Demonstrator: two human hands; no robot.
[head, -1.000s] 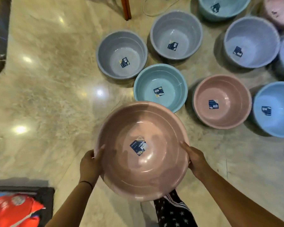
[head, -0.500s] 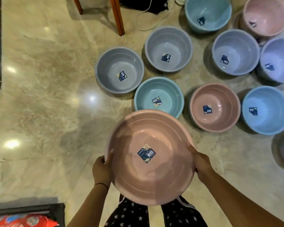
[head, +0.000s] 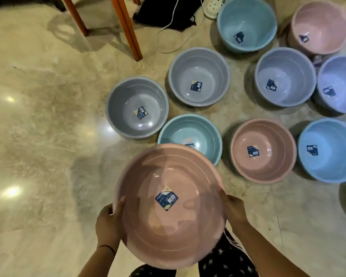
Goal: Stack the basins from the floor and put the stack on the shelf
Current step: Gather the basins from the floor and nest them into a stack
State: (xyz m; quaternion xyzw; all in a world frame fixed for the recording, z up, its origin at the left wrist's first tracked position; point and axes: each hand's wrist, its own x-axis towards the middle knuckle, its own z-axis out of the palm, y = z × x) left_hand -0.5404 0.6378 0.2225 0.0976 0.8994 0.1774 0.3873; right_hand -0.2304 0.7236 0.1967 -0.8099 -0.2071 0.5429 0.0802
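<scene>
Head view — hands (head: 108, 222) cupping pink basin (head: 169, 206)

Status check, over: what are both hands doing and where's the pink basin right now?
Left hand and right hand grip held pink basin by opposite rims. Teal basin just ahead. Nothing blocking.

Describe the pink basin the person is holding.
The held pink basin is round, smooth and glossy, plastic by the look, with faint rings inside and a dark blue label at its bottom. It is empty, open side up, held above the floor. The left hand and right hand grip opposite rims; its far edge overlaps the teal basin in view.
</scene>
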